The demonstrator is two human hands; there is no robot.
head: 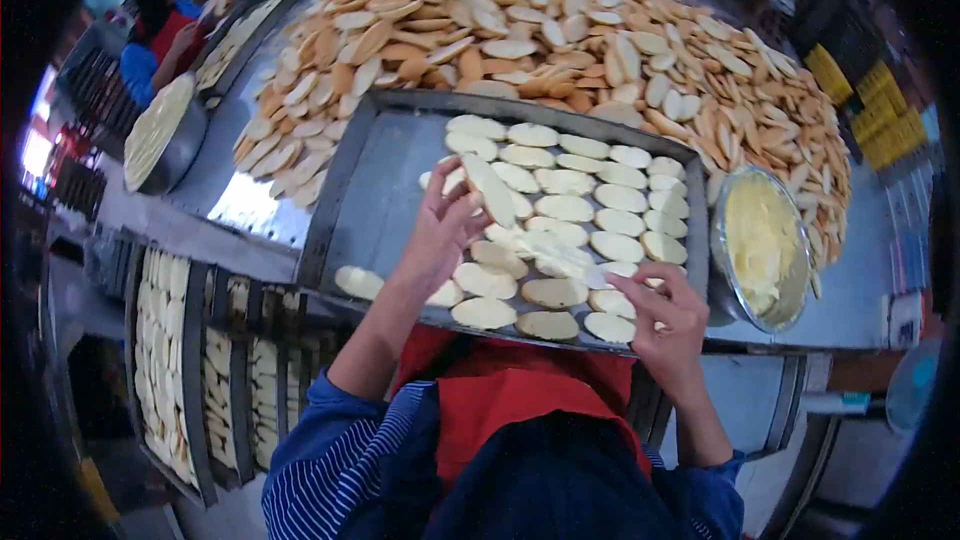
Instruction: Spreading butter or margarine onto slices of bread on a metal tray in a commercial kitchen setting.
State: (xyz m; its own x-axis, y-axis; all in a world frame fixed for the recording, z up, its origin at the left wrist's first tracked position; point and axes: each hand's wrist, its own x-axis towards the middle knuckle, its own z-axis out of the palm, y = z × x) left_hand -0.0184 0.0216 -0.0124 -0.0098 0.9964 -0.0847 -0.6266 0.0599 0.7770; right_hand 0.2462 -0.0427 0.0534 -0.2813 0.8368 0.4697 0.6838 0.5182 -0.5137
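My left hand [442, 232] holds up an oval bread slice [489, 191] over a metal baking tray [382, 165]. In my right hand [664, 315] is a spreading tool [589, 270], its blade coated with pale cream and pointing towards the slice. Rows of oval bread slices [564, 208] with pale tops lie in the middle and right of the tray, and one slice [360, 283] lies apart at its near left. A metal bowl of yellowish cream [761, 240] stands right of the tray.
A large heap of bread slices [510, 49] lies behind the tray. At the left, a co-worker [161, 37] handles slices near a long tray [236, 45] and another cream bowl [161, 135]. Filled trays [161, 360] stand in a rack at lower left; yellow crates [889, 120] are at far right.
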